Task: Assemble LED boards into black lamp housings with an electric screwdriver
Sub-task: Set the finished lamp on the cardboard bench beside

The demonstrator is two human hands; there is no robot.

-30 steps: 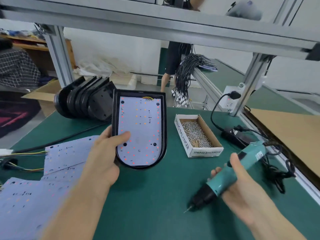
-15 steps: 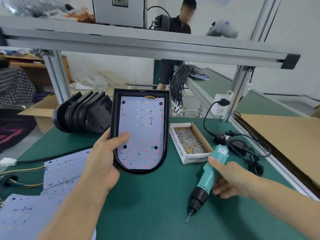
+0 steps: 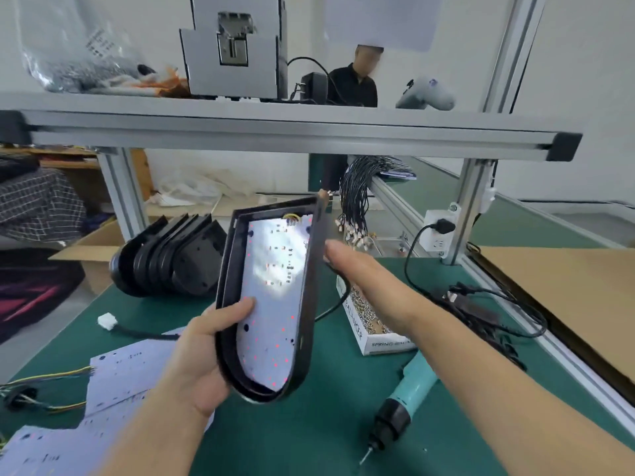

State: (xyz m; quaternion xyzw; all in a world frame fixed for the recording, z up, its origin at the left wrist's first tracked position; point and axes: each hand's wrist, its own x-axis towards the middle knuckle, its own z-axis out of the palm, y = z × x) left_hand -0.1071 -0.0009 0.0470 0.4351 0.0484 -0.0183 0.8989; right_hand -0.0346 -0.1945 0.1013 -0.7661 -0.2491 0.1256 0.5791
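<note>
My left hand (image 3: 192,352) had its grip closed around the lower left rim of the black D-shaped plastic lamp housing (image 3: 311,293), thumb lying across the white LED board (image 3: 275,304) seated inside it, fingers behind. I held the housing lifted off the green bench (image 3: 285,438) and tilted up on edge, its open face turned to the left of the view, its square end uppermost and its rounded end down near my wrist. Light glared off the upper half of the board, and small red dots showed over its lower half. My right hand (image 3: 357,266) reached forward just beside the housing's right wall with its fingers stretched straight and holding nothing; I could not tell whether the fingertips touched the wall. The teal electric screwdriver with a black nose (image 3: 400,403) lay on the bench under my right forearm, bit pointing toward me, untouched. Beyond it sat the open white cardboard box of small silver screws (image 3: 369,321), partly hidden by my arm. A row of empty black housings (image 3: 168,262) stood on edge at the back left of the bench, and loose white LED boards (image 3: 117,383) lay spread at the near left, with yellow and black wires beside them.
</note>
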